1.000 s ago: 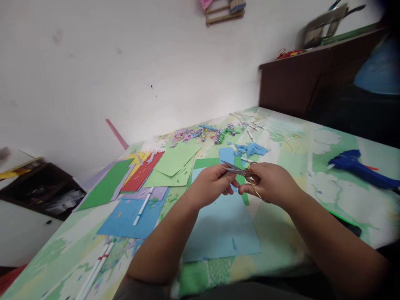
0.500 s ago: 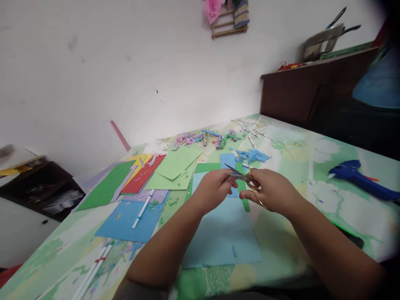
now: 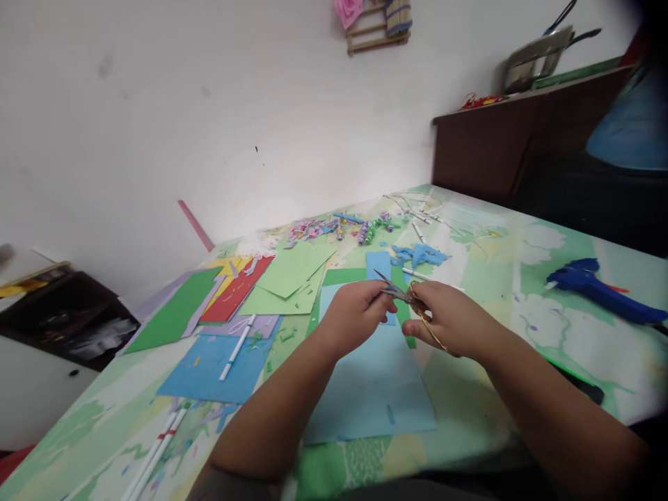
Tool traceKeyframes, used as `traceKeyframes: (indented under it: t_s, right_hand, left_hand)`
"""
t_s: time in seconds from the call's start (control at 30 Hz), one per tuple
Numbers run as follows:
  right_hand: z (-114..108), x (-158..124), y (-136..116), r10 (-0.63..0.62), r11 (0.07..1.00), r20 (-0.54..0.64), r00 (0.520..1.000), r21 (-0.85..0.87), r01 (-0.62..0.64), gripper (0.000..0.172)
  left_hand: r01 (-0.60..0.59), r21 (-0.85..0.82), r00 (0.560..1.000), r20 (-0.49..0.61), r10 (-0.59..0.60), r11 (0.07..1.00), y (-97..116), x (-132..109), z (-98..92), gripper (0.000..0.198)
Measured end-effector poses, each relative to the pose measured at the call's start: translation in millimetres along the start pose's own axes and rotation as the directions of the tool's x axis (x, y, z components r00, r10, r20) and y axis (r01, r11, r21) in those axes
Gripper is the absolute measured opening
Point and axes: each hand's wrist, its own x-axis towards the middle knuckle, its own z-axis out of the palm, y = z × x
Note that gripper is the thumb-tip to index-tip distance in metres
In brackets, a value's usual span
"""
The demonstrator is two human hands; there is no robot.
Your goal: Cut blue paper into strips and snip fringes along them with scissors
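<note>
My right hand (image 3: 456,320) grips a pair of scissors (image 3: 397,293) by its gold-coloured handles. The blades are parted and point left, toward my left hand (image 3: 358,314). That hand's fingers are pinched close against the blades; whatever lies between them is too small or hidden to make out. Below both hands lies a light blue sheet (image 3: 370,390), with a small blue scrap (image 3: 390,415) near its front edge. A narrower blue strip (image 3: 378,263) extends behind the fingers, over a green sheet (image 3: 344,276).
Left are light green sheets (image 3: 292,271), a red sheet (image 3: 237,292), a blue sheet (image 3: 209,369) and a white stick (image 3: 237,348). Crinkled blue pieces (image 3: 422,255) and curled scraps (image 3: 370,231) lie farther back. A blue glue gun (image 3: 600,285) rests right.
The camera view has shifted slightly, moving the background up and left. The scissor blades look a little wider apart. Both hands stay almost in place.
</note>
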Motion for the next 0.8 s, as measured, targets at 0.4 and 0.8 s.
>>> traceKeyframes:
  t_s: [0.4,0.8]
  right_hand:
    - [3,1,-4,0.081,0.966,-0.013,0.997,-0.246,-0.081,0.048]
    - [1,3,-2,0.111,0.975,-0.028,0.993,-0.191,-0.115,0.051]
  left_hand:
    - [0.097,-0.126,0.995,0.045,-0.092,0.987,-1,1,-5.1,0.02]
    - [0.218,-0.277,0.971,0.155,-0.18,0.936,0,2,-12.2,0.016]
